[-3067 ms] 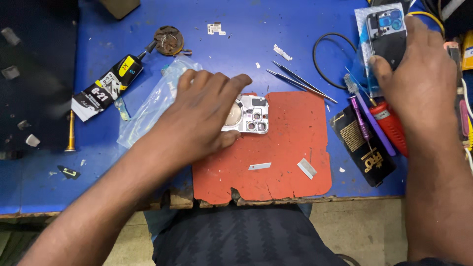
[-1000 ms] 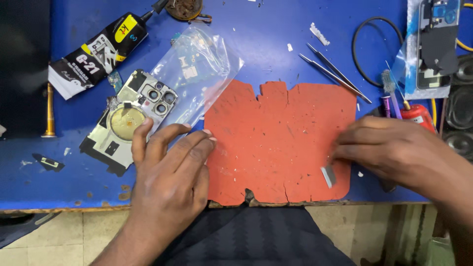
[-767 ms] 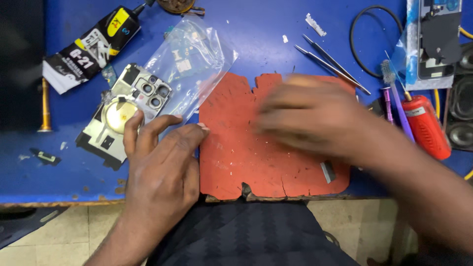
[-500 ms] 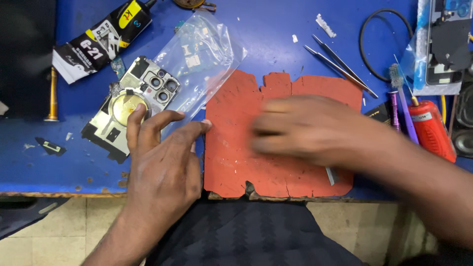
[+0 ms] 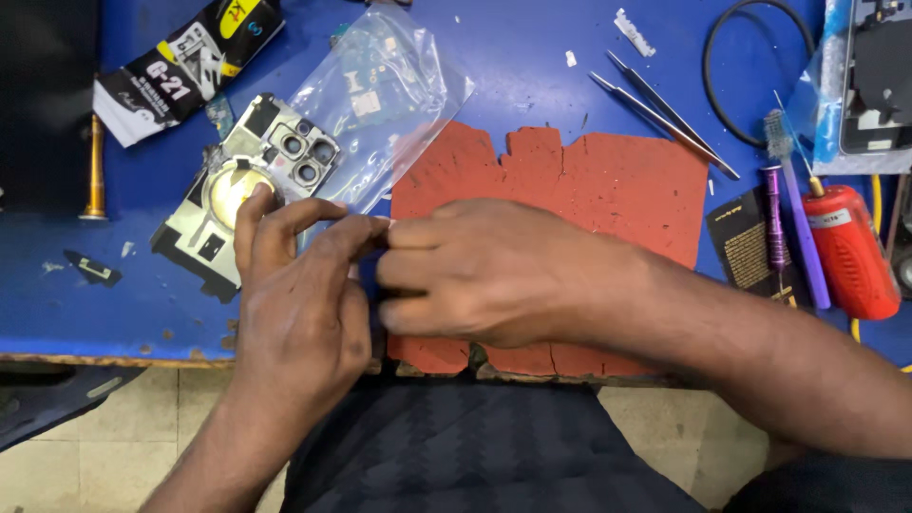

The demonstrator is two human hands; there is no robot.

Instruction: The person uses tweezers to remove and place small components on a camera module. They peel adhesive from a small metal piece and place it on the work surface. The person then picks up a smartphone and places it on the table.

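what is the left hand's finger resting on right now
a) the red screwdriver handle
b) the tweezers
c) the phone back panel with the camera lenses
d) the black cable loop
c: the left hand has a fingertip on the phone back panel, by its round gold part, at the left of the orange mat; the tweezers, red screwdriver and cable lie far to the right, untouched.

A clear plastic bag (image 5: 380, 95) lies on the blue table, holding small parts, its lower corner over a phone frame and beside the red mat. A black, white and yellow glue tube (image 5: 185, 66) lies at the upper left. A black card with gold print (image 5: 746, 242) sits right of the mat. Another clear packet (image 5: 869, 81) holds a dark phone part at the upper right.
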